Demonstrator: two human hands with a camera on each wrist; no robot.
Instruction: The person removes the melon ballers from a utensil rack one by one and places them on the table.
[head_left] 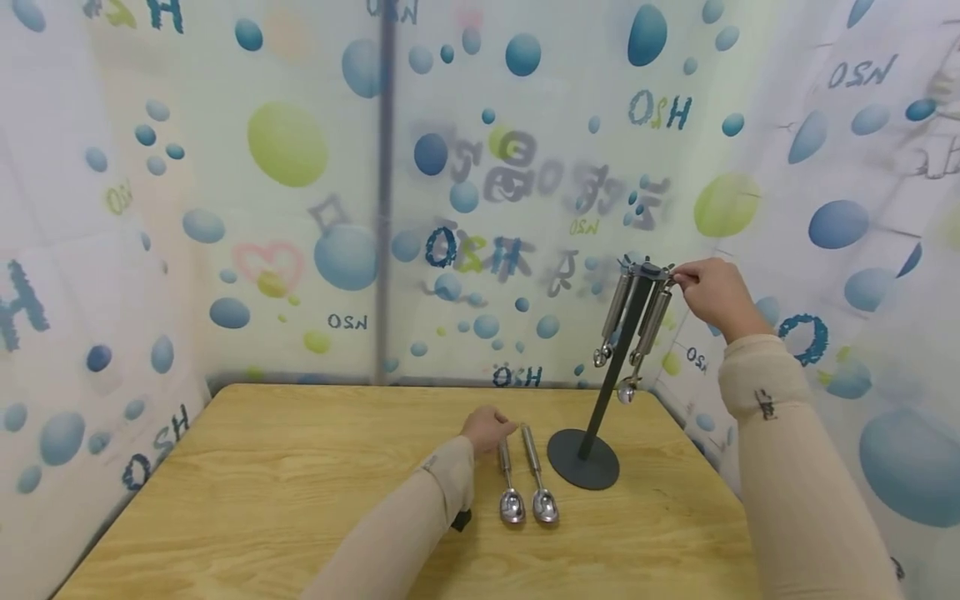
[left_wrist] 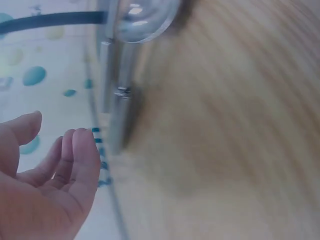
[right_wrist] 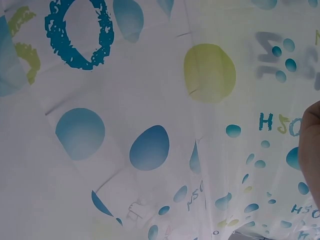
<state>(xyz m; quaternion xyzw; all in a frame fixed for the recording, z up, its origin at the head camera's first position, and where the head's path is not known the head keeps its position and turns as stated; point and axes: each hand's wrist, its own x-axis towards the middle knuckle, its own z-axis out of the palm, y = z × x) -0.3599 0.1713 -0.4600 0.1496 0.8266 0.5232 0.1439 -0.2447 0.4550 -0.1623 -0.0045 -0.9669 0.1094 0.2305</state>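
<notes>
Two metal scoops with thick silver handles lie side by side on the table: a left scoop (head_left: pixel 512 505) and a right scoop (head_left: pixel 545 505). Just at their handle ends is my left hand (head_left: pixel 489 429), its fingers loosely bent and apart from the thumb, holding nothing in the left wrist view. A dark stand (head_left: pixel 600 417) with a round base carries several metal utensils on its top hooks. My right hand (head_left: pixel 712 292) pinches the top end of a hanging metal scoop (head_left: pixel 654 321) at the hooks. In the right wrist view only an edge of that hand (right_wrist: pixel 311 155) shows.
The wooden table (head_left: pixel 300 467) ends at a patterned curtain (head_left: pixel 465 333) behind and at both sides. Near my left sleeve lies a small black thing (head_left: pixel 461 521). Other utensils hang on the stand's left side (head_left: pixel 613 312).
</notes>
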